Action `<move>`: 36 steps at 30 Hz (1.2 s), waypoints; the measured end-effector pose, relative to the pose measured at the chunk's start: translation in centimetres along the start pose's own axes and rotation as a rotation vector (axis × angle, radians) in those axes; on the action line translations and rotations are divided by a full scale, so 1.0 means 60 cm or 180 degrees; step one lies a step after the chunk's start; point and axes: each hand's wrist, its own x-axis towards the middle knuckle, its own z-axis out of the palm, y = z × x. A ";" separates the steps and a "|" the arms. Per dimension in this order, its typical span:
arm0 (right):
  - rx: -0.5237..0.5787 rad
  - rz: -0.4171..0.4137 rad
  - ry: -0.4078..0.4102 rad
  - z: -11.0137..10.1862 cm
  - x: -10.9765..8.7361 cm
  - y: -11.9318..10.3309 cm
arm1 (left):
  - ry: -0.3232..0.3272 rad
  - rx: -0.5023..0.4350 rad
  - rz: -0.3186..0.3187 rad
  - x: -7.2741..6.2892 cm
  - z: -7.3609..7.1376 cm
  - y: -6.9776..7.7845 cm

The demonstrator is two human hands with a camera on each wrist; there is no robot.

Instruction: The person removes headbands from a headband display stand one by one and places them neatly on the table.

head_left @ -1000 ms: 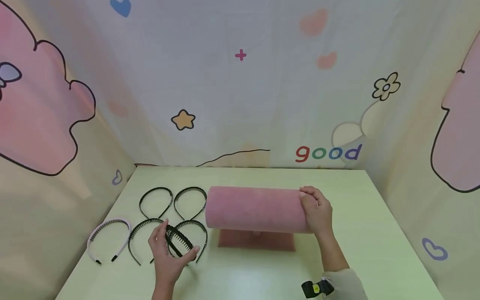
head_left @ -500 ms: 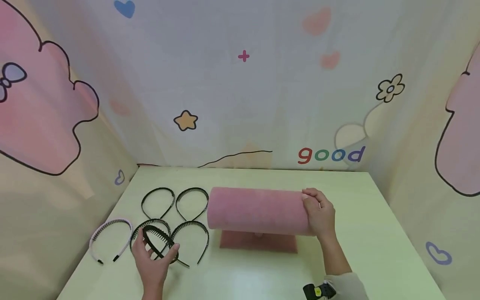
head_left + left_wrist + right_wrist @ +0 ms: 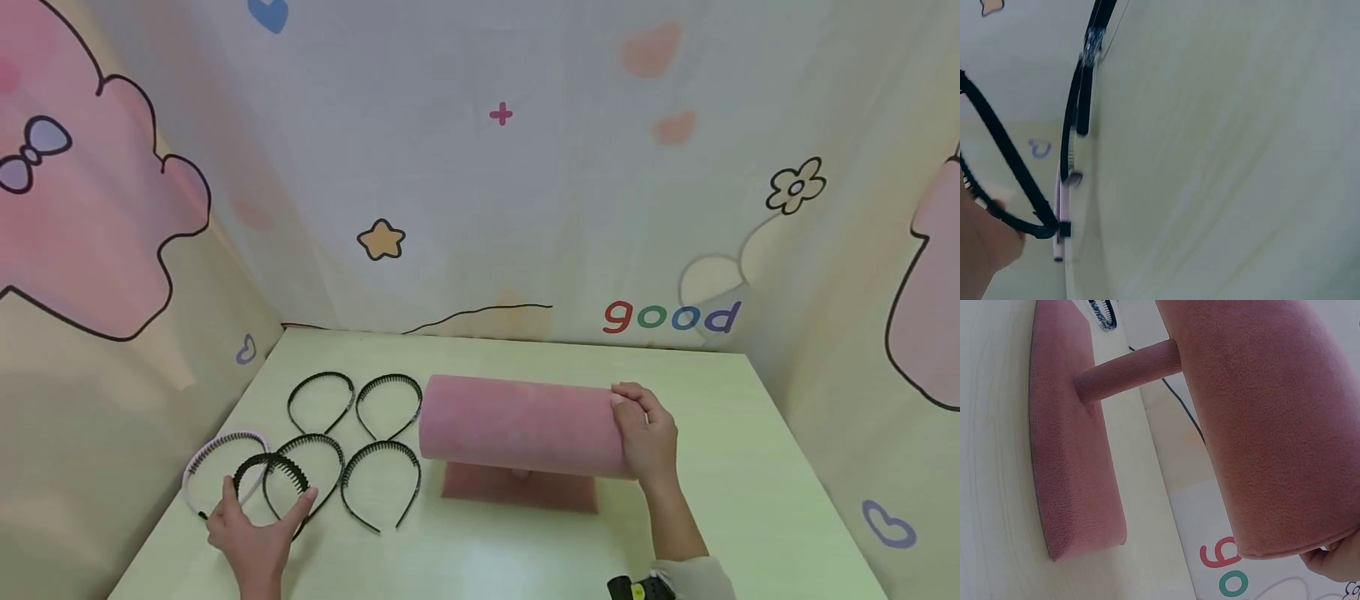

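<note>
My left hand pinches a black toothed headband between thumb and fingers, over the lower left of the table. In the left wrist view, the held headband stands at a slant by the hand. In the head view it overlaps a lilac headband and a black headband lying on the table. My right hand grips the right end of a pink plush headband stand, thumb in front. The right wrist view shows the stand's post and its flat base.
More black headbands lie left of the stand: one at the back left, one at the back right, and a toothed one in front. The pale table meets a printed cloth backdrop behind and at both sides.
My left hand has carried the black headband leftward, away from the stand, and it has turned so its arch faces up. The right hand stays on the stand. The head view has shifted slightly.
</note>
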 end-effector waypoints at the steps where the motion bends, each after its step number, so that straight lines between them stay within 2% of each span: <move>1: 0.0004 -0.0008 -0.0001 0.001 -0.001 0.001 | -0.0080 0.0115 -0.0050 0.005 -0.006 -0.003; 5: -0.0013 -0.0057 0.0045 0.002 -0.002 0.001 | -0.0456 0.0565 -0.0236 0.025 -0.029 -0.017; 7: -0.0017 -0.0081 0.0074 0.002 -0.003 0.001 | -0.0559 0.0768 -0.0312 0.032 -0.037 -0.023; 13: -0.0006 -0.0112 0.0044 0.001 -0.006 -0.002 | -0.0498 0.1103 -0.0589 0.046 -0.053 -0.037; 19: -0.0006 -0.0098 0.0053 -0.002 -0.005 -0.005 | -0.0621 0.1279 -0.0941 0.052 -0.069 -0.047; 27: -0.0035 -0.0126 0.0059 0.001 0.002 -0.009 | -0.0718 0.1562 -0.1025 0.072 -0.091 -0.060; 33: -0.0063 -0.0022 0.0012 0.000 -0.003 -0.004 | -0.0810 0.1928 -0.1229 0.083 -0.111 -0.084; 36: -0.0036 -0.0009 0.0030 0.003 -0.003 -0.002 | -0.0845 0.1983 -0.1314 0.092 -0.116 -0.088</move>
